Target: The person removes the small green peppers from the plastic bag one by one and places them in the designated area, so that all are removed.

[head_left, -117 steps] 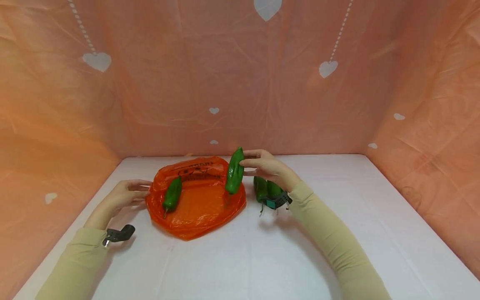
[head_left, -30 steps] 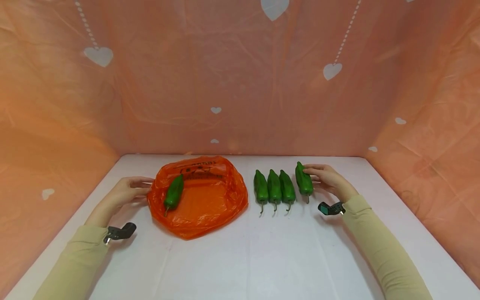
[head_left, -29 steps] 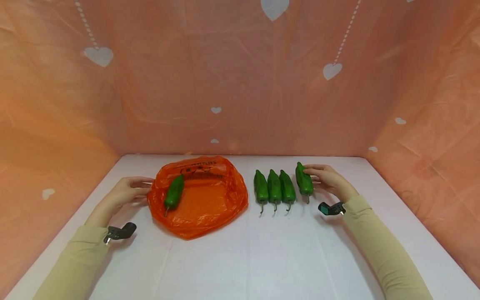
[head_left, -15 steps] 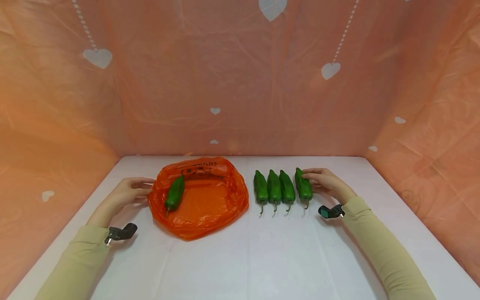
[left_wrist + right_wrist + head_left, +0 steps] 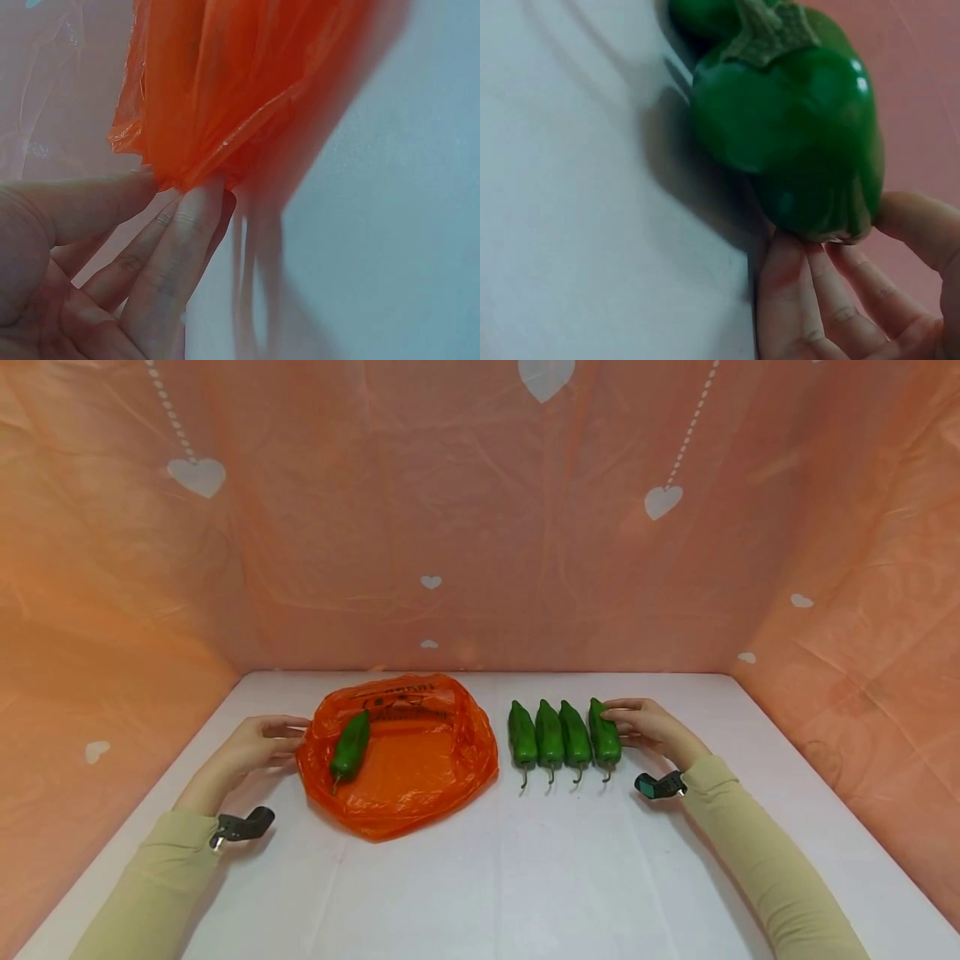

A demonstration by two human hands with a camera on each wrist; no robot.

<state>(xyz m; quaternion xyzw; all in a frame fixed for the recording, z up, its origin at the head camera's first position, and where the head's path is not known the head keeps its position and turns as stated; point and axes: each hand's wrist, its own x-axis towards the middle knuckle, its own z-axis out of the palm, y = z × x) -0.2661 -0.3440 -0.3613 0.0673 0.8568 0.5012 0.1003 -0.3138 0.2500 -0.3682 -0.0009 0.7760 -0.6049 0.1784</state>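
My left hand [image 5: 255, 747] pinches the left edge of an orange plastic bag [image 5: 405, 777]; the left wrist view shows thumb and fingertips meeting on the gathered film [image 5: 225, 97]. Inside the spread bag lies one green pepper [image 5: 350, 747], stem toward me. To the bag's right, three green peppers [image 5: 550, 735] lie side by side on the table. At the right end of that row, my right hand [image 5: 652, 727] holds another green pepper [image 5: 604, 735] from its right side. Up close, the right wrist view has thumb and fingers against that pepper [image 5: 802, 135].
A white-covered table [image 5: 480, 893] stretches beneath everything. Orange sheeting with pale hearts [image 5: 480, 527] rises behind it and at both sides. Each wrist carries a small black camera, one left [image 5: 243, 825] and one right [image 5: 660, 785].
A pepper earlier held beside the bag's right rim now belongs to the row. Over the last second the right hand has lowered its pepper and drawn it left toward the others. The left hand stays put.
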